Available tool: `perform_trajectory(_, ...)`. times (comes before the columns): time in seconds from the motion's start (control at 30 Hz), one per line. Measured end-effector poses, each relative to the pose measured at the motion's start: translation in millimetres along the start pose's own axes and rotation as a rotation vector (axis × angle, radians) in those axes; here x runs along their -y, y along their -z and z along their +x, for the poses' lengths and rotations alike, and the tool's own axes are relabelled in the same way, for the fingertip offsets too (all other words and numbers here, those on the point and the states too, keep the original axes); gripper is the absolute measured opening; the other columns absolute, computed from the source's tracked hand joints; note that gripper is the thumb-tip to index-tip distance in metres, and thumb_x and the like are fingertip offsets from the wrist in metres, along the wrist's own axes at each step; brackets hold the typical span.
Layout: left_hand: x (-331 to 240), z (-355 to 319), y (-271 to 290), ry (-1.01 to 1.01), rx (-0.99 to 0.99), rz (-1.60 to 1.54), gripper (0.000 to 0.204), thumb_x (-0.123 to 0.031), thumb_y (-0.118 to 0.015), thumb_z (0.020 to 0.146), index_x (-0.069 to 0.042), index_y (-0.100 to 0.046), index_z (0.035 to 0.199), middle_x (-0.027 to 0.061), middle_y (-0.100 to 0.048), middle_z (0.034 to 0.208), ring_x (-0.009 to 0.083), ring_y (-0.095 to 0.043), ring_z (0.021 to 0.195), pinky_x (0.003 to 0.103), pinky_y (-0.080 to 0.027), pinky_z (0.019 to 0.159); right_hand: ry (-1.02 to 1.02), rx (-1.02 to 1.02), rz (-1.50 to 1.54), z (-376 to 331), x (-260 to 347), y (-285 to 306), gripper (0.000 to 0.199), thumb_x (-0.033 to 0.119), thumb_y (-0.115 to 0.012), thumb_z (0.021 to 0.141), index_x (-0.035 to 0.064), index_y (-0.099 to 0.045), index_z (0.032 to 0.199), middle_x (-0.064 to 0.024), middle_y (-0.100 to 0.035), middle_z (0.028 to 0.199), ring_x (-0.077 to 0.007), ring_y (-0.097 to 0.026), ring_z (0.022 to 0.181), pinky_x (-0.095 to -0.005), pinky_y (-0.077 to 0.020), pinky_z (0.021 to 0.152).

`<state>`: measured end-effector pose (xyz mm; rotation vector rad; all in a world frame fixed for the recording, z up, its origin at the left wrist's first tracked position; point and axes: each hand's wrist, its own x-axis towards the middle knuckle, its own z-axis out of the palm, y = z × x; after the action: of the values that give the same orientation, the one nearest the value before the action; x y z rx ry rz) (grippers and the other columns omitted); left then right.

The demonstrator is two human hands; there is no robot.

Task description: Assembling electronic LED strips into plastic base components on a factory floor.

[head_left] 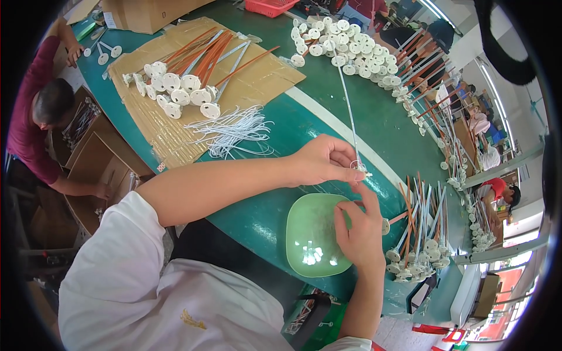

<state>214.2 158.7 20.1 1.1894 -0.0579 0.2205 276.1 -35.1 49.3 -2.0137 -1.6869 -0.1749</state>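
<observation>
My left hand (324, 159) pinches the near end of a long thin white rod (348, 102) that runs away over the green table (275, 126). At that end sits a small white clip piece (359, 169), held between the fingertips of both hands. My right hand (358, 227) comes up from below, its index finger touching the clip. Under my right hand stands a pale green bowl (310, 234) with a few small white parts (312, 254) in it.
A heap of orange and white rods with round white bases (420, 245) lies right of the bowl. A bundle of white cords (234, 130) and more rods (193, 79) rest on cardboard (257, 82). White discs (342, 44) pile up at the back. A person in a dark red top (29, 126) works at cardboard boxes at the left.
</observation>
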Motion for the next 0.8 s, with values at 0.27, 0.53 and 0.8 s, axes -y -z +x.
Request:
perform_trajectory(0.27,-6,-2,-8,-0.116,0.022,-0.181,0.036,0.001,-0.073,0.084,-0.002,-0.058,0.117,0.0097,-0.066,0.112,0.0235,-0.067,0.103,0.037,-0.052,0.094,-0.36,-0.52,0.439,-4,-2,11,0.007,0.0,-0.059,0.093,-0.0026,-0.064,0.095,-0.0118,-0.064,0.103,-0.0141,-0.063,0.076,-0.0256,-0.0506,0.061)
perform_trajectory(0.53,0,-7,-20,-0.055,0.09,-0.181,0.041,0.003,-0.074,0.081,-0.005,-0.057,0.118,0.0097,-0.064,0.118,0.025,-0.064,0.109,0.039,-0.051,0.094,-0.334,-0.61,0.739,-2,8,9,0.01,-0.001,-0.062,0.093,-0.0062,-0.067,0.099,-0.0102,-0.071,0.084,-0.0152,-0.071,0.073,-0.0228,-0.0551,0.059)
perform_trajectory(0.8,-6,-18,-34,-0.089,0.148,-0.264,0.043,0.001,-0.072,0.083,-0.01,-0.055,0.12,0.0103,-0.058,0.128,0.0239,-0.059,0.115,0.04,-0.047,0.1,-0.195,-0.569,0.804,-6,7,6,0.012,-0.004,-0.063,0.09,-0.006,-0.068,0.101,-0.012,-0.071,0.092,-0.0156,-0.07,0.08,-0.025,-0.0559,0.069)
